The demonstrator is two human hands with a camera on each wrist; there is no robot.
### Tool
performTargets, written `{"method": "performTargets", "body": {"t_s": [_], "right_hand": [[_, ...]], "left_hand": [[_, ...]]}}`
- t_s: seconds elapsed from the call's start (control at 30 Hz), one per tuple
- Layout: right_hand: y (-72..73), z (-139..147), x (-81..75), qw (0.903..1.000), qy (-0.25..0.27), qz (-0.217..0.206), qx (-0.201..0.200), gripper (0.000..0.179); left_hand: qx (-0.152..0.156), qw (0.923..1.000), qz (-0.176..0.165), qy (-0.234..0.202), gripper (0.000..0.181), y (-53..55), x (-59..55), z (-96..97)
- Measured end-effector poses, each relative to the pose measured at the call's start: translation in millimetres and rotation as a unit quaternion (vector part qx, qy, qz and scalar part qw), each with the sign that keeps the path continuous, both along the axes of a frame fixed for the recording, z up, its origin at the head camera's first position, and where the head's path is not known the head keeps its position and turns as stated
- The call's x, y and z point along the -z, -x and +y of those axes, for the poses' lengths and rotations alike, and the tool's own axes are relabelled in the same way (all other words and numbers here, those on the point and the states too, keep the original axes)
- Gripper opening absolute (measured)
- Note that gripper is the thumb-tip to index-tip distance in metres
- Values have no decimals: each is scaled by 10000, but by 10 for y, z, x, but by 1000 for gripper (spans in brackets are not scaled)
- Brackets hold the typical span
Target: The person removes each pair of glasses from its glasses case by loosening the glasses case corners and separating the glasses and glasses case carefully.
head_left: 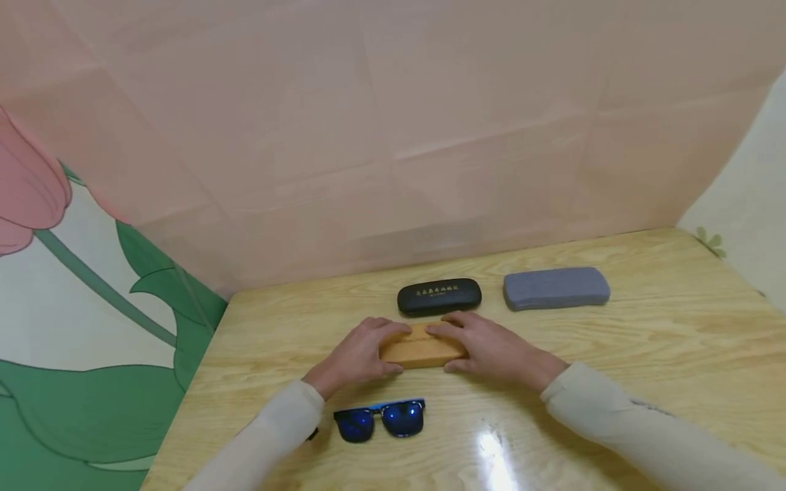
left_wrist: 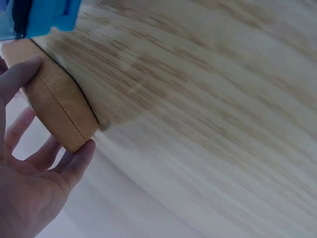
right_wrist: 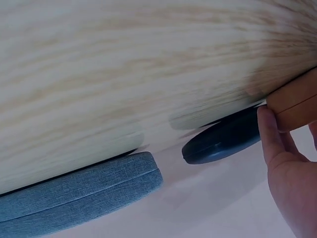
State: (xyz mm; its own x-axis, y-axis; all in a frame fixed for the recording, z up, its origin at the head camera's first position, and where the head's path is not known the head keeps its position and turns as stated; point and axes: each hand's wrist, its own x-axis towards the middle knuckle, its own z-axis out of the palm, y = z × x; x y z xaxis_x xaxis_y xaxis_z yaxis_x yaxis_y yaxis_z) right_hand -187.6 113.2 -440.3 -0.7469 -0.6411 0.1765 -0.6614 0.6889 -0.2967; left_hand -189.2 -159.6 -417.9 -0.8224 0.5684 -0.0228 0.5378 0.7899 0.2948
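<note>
A tan-orange glasses case (head_left: 422,349) lies closed on the wooden table, its seam showing in the left wrist view. My left hand (head_left: 364,351) grips its left end, thumb on the near side and fingers over the top and far side. The other end is held the same way by my right hand (head_left: 491,346). Nearer to me is a pair of sunglasses (head_left: 402,419) with blue mirrored lenses and dark frames. Part of their bright blue frame (left_wrist: 52,17) shows in the left wrist view. The fingers cover both ends of the case.
Just behind the tan case sits a black glasses case (head_left: 439,298) with gold lettering. A grey-blue fabric case (head_left: 555,289) lies to its right. Beside my left sleeve, a small dark tip (head_left: 313,434) pokes out, mostly hidden. Pink cloth (head_left: 393,136) hangs behind the table (head_left: 663,300).
</note>
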Motion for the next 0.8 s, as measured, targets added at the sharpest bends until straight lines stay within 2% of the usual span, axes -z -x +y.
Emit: {"method": "performTargets", "body": {"t_s": [0.27, 0.53, 0.8], "right_hand": [[-17, 40, -9, 9999, 17, -81, 73, 73], [-18, 117, 22, 9998, 41, 187, -7, 69], [-38, 207, -11, 9998, 123, -52, 139, 63]], "left_hand": [[-330, 9994, -53, -120, 65, -16, 26, -212], [-602, 9976, -5, -331, 63, -19, 64, -477], [-905, 9949, -31, -454, 64, 19, 66, -689]]}}
